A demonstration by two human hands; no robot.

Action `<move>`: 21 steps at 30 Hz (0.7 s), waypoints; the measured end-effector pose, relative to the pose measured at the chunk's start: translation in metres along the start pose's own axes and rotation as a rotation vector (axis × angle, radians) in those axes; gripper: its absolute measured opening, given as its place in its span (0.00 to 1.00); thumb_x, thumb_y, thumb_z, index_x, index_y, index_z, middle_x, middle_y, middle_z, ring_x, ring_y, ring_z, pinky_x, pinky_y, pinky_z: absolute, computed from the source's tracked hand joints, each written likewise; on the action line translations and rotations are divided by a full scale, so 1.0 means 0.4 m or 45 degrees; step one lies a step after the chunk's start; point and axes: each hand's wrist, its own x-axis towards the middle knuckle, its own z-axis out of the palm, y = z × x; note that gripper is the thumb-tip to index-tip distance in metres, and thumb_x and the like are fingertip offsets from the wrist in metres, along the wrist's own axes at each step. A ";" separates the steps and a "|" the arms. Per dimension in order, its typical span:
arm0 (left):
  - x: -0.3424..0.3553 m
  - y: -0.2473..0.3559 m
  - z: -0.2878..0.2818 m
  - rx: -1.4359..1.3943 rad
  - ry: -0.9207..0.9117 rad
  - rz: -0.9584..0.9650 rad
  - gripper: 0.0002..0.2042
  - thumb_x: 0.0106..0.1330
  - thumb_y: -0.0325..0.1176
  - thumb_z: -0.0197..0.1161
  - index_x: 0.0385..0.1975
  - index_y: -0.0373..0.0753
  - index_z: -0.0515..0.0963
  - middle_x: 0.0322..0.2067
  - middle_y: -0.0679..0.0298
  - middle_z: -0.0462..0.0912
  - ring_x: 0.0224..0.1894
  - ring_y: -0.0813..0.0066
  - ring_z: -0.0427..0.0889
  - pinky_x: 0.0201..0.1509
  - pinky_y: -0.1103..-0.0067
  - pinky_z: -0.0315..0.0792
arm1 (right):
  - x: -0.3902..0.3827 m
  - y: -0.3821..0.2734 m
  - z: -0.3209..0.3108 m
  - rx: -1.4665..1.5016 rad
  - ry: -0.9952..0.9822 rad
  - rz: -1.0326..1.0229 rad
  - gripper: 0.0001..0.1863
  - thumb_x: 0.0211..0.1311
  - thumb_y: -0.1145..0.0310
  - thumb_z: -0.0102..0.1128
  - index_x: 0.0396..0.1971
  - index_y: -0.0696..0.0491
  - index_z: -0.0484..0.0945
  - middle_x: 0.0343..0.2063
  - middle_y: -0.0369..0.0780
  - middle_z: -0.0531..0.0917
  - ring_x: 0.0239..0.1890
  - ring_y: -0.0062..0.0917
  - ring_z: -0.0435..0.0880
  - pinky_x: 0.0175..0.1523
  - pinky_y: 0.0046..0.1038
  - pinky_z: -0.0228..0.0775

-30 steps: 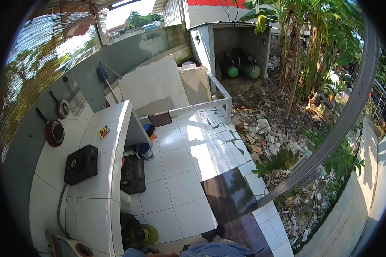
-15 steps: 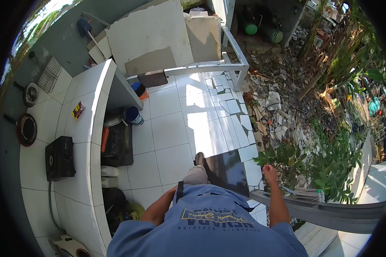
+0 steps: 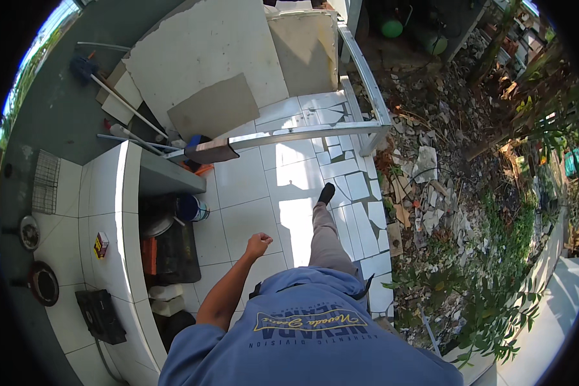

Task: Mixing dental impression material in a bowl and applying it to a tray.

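Note:
My left hand (image 3: 259, 246) hangs in front of my body over the white floor tiles (image 3: 241, 222). Its fingers are loosely curled in, and nothing shows in them. It touches nothing; closest to it on the left is a black tub-like thing (image 3: 177, 251) under the tiled counter (image 3: 106, 212). My right hand is out of sight, hidden behind my body or beyond the picture. One leg (image 3: 331, 238) stretches forward, with a dark shoe (image 3: 327, 193) on the broken-tile strip of floor.
A metal rail (image 3: 289, 134) with a dark cloth (image 3: 211, 152) crosses ahead. On the counter are a black stove (image 3: 101, 315), a frying pan (image 3: 44, 283) and a small yellow-red box (image 3: 101, 245). A dark blue bucket (image 3: 192, 208) stands below. Rubble (image 3: 424, 170) and plants (image 3: 495, 283) lie right.
I have stepped forward, and the rail looks nearer. My left hand has swung out in front. My right hand, seen on the right before, has gone from view.

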 end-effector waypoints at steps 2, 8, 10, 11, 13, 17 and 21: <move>0.100 0.050 -0.013 0.055 0.053 -0.037 0.09 0.58 0.35 0.64 0.32 0.35 0.82 0.31 0.54 0.84 0.35 0.62 0.83 0.42 0.72 0.75 | 0.126 -0.039 -0.101 -0.170 -0.131 -0.070 0.10 0.49 0.62 0.62 0.29 0.52 0.82 0.25 0.41 0.83 0.27 0.28 0.82 0.35 0.30 0.73; 0.330 0.193 -0.190 -0.012 0.460 -0.088 0.06 0.56 0.31 0.65 0.28 0.34 0.81 0.28 0.55 0.84 0.35 0.64 0.84 0.40 0.72 0.75 | 0.573 -0.290 -0.459 -0.667 -0.414 -0.301 0.07 0.44 0.64 0.64 0.23 0.51 0.82 0.22 0.40 0.82 0.26 0.28 0.80 0.35 0.31 0.71; 0.385 0.269 -0.337 -0.092 0.661 -0.076 0.05 0.55 0.28 0.64 0.27 0.34 0.81 0.27 0.57 0.84 0.34 0.66 0.84 0.40 0.74 0.76 | 0.808 -0.501 -0.733 -0.414 -0.189 -0.150 0.10 0.41 0.59 0.68 0.19 0.50 0.83 0.22 0.41 0.83 0.28 0.33 0.83 0.34 0.34 0.73; 0.424 0.293 -0.416 -0.085 0.724 -0.084 0.05 0.55 0.28 0.64 0.28 0.33 0.81 0.26 0.57 0.84 0.32 0.68 0.84 0.39 0.76 0.75 | 0.918 -0.622 -0.879 -0.534 -0.110 -0.212 0.11 0.44 0.57 0.67 0.23 0.48 0.84 0.24 0.42 0.84 0.31 0.37 0.83 0.40 0.36 0.76; 0.485 0.393 -0.552 -0.219 0.856 0.068 0.07 0.57 0.29 0.64 0.29 0.32 0.80 0.26 0.60 0.84 0.31 0.75 0.82 0.37 0.78 0.74 | 1.109 -0.812 -1.136 -0.380 0.205 -0.238 0.11 0.45 0.59 0.69 0.22 0.51 0.82 0.22 0.40 0.83 0.26 0.32 0.81 0.33 0.34 0.71; 0.616 0.390 -0.733 -0.786 0.963 0.103 0.07 0.68 0.35 0.56 0.34 0.38 0.76 0.28 0.69 0.78 0.27 0.85 0.77 0.27 0.88 0.66 | 1.230 -1.337 -1.543 0.359 0.295 -0.586 0.10 0.56 0.63 0.64 0.28 0.56 0.80 0.28 0.39 0.83 0.32 0.25 0.82 0.39 0.29 0.73; 0.789 0.249 -0.749 -1.099 1.163 -0.227 0.09 0.64 0.28 0.52 0.44 0.37 0.70 0.30 0.64 0.77 0.24 0.81 0.76 0.17 0.86 0.64 | 1.133 -1.692 -1.685 1.145 -0.267 -1.023 0.06 0.64 0.68 0.58 0.33 0.54 0.77 0.39 0.39 0.82 0.39 0.24 0.82 0.46 0.27 0.74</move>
